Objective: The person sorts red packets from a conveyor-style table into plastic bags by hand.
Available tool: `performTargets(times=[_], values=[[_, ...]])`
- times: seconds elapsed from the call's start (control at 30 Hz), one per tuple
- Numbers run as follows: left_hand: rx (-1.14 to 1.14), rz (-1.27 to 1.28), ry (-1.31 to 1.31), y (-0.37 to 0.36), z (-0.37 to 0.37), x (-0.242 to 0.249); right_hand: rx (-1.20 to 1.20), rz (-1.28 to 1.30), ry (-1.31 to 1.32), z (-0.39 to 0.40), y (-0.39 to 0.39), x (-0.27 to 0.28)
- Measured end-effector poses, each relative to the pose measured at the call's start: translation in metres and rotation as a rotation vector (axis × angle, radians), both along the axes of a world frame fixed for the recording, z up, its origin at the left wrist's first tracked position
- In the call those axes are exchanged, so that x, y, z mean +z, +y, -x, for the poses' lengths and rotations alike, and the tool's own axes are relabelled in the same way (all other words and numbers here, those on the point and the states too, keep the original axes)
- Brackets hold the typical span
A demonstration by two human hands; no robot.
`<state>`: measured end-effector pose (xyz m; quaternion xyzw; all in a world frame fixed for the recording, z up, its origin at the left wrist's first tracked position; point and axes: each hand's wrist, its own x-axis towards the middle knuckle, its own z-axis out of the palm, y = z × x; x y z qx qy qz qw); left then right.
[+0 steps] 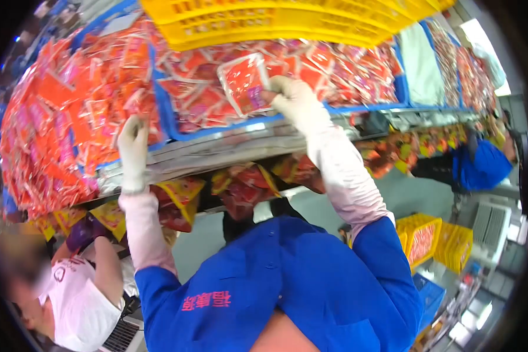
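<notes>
The right hand (287, 97) is up over the middle blue bin (249, 124). Its thumb and fingers pinch the lower right side of a flat red packet (240, 79) with a clear edge and a purple patch. The packet is held over lots of loose red packets (202, 102) in that bin, with its front turned up to the view. The left hand (136, 126) is up too, by the big heap of shiny red packets (76, 111) on the left. Its fingers are bent in close to the thumb, near a small shiny packet, but I cannot tell if they pinch it. The hands are well apart, and both wear pale gloves.

A big yellow crate (264, 23) is just past the middle bin. Below the bins hangs a row of red and yellow bags (240, 185). The wearer has a blue shirt (264, 264) with pink writing. At the lower left is a person in a white top (85, 299). Far to the right is a person in blue (484, 164). More yellow crates (431, 240) sit at the lower right, and one has red things in it
</notes>
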<state>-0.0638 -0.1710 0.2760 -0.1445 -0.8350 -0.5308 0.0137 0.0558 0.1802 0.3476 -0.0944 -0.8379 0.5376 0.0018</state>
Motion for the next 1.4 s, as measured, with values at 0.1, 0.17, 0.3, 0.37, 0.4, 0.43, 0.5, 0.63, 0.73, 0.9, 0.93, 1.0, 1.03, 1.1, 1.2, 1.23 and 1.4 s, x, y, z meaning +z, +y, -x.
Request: performTargets(times=[0.1, 0.17, 0.3, 0.37, 0.4, 0.43, 0.5, 0.63, 0.73, 0.9, 0.93, 1.0, 1.03, 1.1, 1.2, 1.23, 1.4], values=[[-0.27, -0.112, -0.023, 0.061, -0.1, 0.053, -0.107, 0.268, 0.08, -0.072, 0.035, 0.029], [-0.433, -0.082, 0.035, 0.1, -0.145, 0.052, -0.058, 0.311, -0.01, -0.112, 0.035, 0.035], [-0.619, -0.239, -0.135, 0.164, -0.204, 0.019, 0.044, 0.376, -0.226, -0.169, 0.037, -0.005], [-0.615, -0.126, -0.156, 0.178, -0.217, -0.011, 0.089, 0.292, -0.158, -0.177, 0.035, -0.037], [-0.592, -0.05, -0.162, 0.182, -0.221, -0.027, 0.164, 0.06, -0.102, -0.177, 0.041, -0.06], [-0.622, 0.153, -0.223, 0.179, -0.219, -0.035, 0.243, -0.183, -0.118, -0.173, 0.041, -0.064], [-0.714, 0.367, -0.016, 0.173, -0.208, -0.047, 0.454, -0.465, -0.159, -0.164, 0.031, -0.079], [-0.889, 0.721, 0.422, 0.145, -0.199, -0.021, 0.774, -0.808, -0.35, -0.145, 0.001, -0.096], [-0.944, 0.802, 0.541, 0.127, -0.2, -0.034, 0.889, -0.643, -0.677, -0.109, -0.051, -0.116], [-0.884, 0.48, 0.487, 0.124, -0.196, -0.013, 0.935, -0.745, -0.619, -0.072, -0.077, -0.157], [-0.886, 0.523, 0.461, 0.115, -0.197, -0.012, 0.943, -0.767, -0.616, -0.068, -0.08, -0.16], [-0.822, 0.535, 0.484, 0.091, -0.193, -0.031, 0.963, -0.8, -0.628, -0.07, -0.086, -0.167], [-0.881, 0.66, 0.528, 0.08, -0.191, -0.047, 0.714, -0.435, -0.677, -0.069, -0.086, -0.124], [-0.964, 0.717, 0.571, 0.071, -0.188, -0.065, 0.905, -0.577, -0.628, -0.072, -0.089, -0.147], [-0.841, 0.477, 0.596, 0.084, -0.179, -0.055, 0.973, -0.613, -0.407, -0.09, -0.09, -0.223], [-0.852, 0.522, 0.627, 0.086, -0.176, -0.047, 0.974, -0.614, -0.407, -0.084, -0.097, -0.207], [-0.865, 0.604, 0.538, 0.048, -0.164, -0.041, 1.015, -0.582, -0.69, -0.064, -0.113, -0.11]])
